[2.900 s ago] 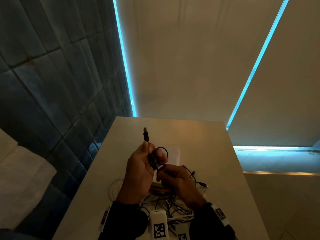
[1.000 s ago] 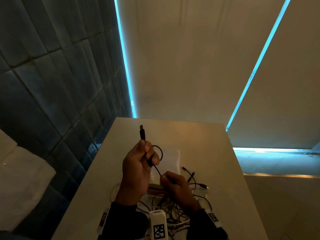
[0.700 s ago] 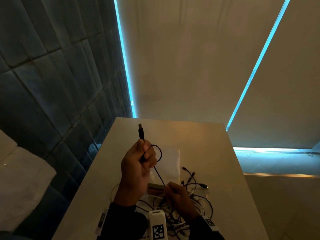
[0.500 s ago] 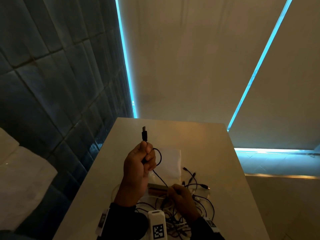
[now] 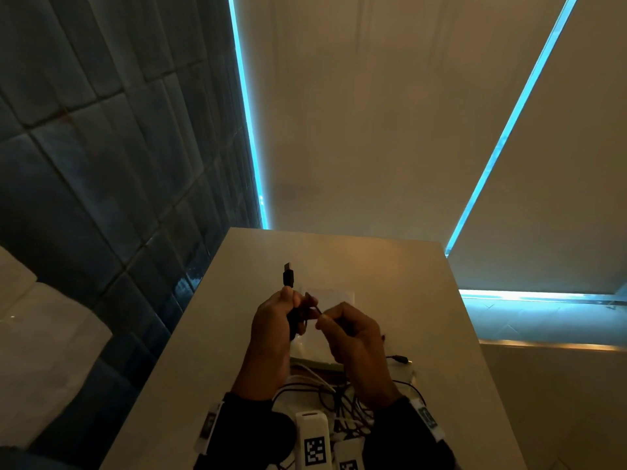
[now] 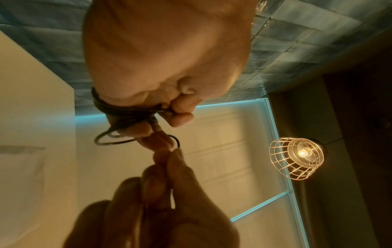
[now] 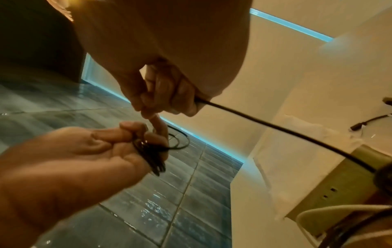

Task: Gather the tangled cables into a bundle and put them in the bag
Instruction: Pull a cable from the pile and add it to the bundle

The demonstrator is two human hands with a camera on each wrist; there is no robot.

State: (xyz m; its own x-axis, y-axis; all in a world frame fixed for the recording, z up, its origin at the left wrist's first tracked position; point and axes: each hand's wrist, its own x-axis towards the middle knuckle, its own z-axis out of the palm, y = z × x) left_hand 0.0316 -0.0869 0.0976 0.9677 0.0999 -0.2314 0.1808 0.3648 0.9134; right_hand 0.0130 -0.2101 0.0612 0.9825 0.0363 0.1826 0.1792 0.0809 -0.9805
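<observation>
My left hand [image 5: 292, 308] is raised over the table and grips a small coil of black cable [image 5: 299, 322], whose USB plug [image 5: 288, 277] sticks up above the fist. Just to its right, my right hand [image 5: 325, 316] pinches the same cable and holds it against the coil. In the left wrist view the coil [image 6: 118, 109] is wrapped under my curled fingers. The cable [image 7: 275, 127] trails from my right hand down to the tangle of black and white cables [image 5: 339, 398] at the table's near edge. A flat white bag [image 5: 339, 296] lies behind my hands.
The pale table [image 5: 424, 300] is narrow; a blue tiled wall [image 5: 101, 198] runs along its left edge. A flat olive box [image 5: 319, 364] lies beside the tangle. A loose plug [image 5: 402, 359] lies to the right. White marker blocks [image 5: 312, 439] sit at the bottom edge.
My right hand dropped to the tangle on the table, then came back up to my left hand with more of the black cable. My left hand kept hold of the coil.
</observation>
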